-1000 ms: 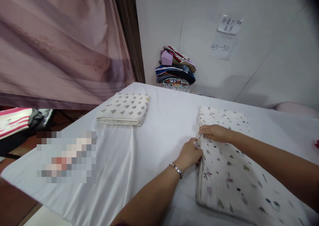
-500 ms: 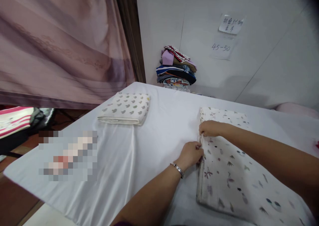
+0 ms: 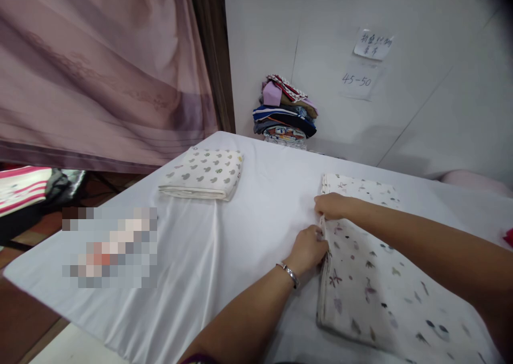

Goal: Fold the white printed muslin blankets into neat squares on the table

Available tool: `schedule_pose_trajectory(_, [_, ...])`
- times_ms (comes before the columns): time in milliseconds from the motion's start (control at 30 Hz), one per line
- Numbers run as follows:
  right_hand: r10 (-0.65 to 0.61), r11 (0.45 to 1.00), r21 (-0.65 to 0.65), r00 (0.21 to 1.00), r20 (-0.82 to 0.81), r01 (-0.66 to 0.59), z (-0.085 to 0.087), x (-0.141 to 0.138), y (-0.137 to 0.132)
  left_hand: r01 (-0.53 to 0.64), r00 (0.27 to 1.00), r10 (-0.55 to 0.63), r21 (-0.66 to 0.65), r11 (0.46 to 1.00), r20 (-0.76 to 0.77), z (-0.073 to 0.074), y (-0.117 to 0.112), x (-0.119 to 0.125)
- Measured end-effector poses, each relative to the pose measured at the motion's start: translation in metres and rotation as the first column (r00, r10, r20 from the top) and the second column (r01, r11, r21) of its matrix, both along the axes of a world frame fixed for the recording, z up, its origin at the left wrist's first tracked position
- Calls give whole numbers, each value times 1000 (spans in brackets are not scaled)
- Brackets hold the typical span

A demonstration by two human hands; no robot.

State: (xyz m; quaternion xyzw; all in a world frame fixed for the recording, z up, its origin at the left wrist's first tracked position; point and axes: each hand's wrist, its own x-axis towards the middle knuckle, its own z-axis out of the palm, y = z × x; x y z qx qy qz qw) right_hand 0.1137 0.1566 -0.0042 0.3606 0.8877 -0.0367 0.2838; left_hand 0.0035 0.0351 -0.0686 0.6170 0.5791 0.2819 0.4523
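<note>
Plain pale wall (image 3: pixel 272 27) at the back with two handwritten papers stuck on it, the lower one (image 3: pixel 356 80) reading 45-50, and a big pinkish curtain (image 3: pixel 100 75) hanging on the left. The table (image 3: pixel 264 193) has a white, slightly creased cover, and there's a pile of folded fabrics (image 3: pixel 284 113) standing by the wall past its far edge.

The main thing here is the printed cloth (image 3: pixel 385 289), a white one with little plant-like motifs, lying in layers on the right side of the table. Both hands are at its left edge, so most of it spreads out to the right of the grip and down toward the wearer. The left hand (image 3: pixel 308 246), with a silver bracelet (image 3: pixel 288 275) on that wrist, is pinching the layered edge. The right hand (image 3: pixel 332 206) is just beyond it, curled over the same edge; its fingertips are tucked down, so I can't tell if it's actually gripping.

Compared with a second ago, the right hand sits a bit further left, knuckles poking past the cloth's edge, and more curled than before. Left hand's in basically the same spot. The folded grey-print cloth (image 3: pixel 204 174) over on the left hasn't budged.
</note>
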Motion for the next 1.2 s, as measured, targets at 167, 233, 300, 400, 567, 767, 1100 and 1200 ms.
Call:
schedule_pose_trajectory(167, [33, 999, -24, 998, -60, -35, 2, 12, -1, 13, 994, 5, -158, 987, 111, 0, 2, 1])
schedule_pose_trajectory(233, [27, 999, -35, 997, -76, -29, 0, 18, 1, 25, 985, 12, -217, 976, 171, -3, 3, 1])
schedule_pose_trajectory(300, [12, 999, -40, 996, -93, -15, -2, 24, 4, 47, 972, 18, -264, 963, 236, -6, 5, 3])
schedule_pose_trajectory(400, [-3, 999, -52, 990, -138, -4, -3, 31, 4, 100, 932, 28, -332, 938, 361, -5, 5, 6])
schedule_pose_trajectory(567, [-13, 997, -76, 972, -233, -5, 4, 41, -3, 125, 853, 126, -433, 893, 507, 5, 4, 9])
schedule_pose_trajectory(767, [-16, 998, -61, 921, -389, -9, -4, 63, -11, 99, 923, 60, -386, 917, 380, 8, 14, 5])
schedule_pose_trajectory(1100, [-16, 1000, 0, 806, -591, 19, -25, 86, -18, 70, 991, -40, -239, 968, 129, 18, 55, 21])
schedule_pose_trajectory(1200, [-37, 999, -8, 772, -635, 42, -30, 89, -19, 79, 995, -62, -224, 971, 83, 13, 57, 25])
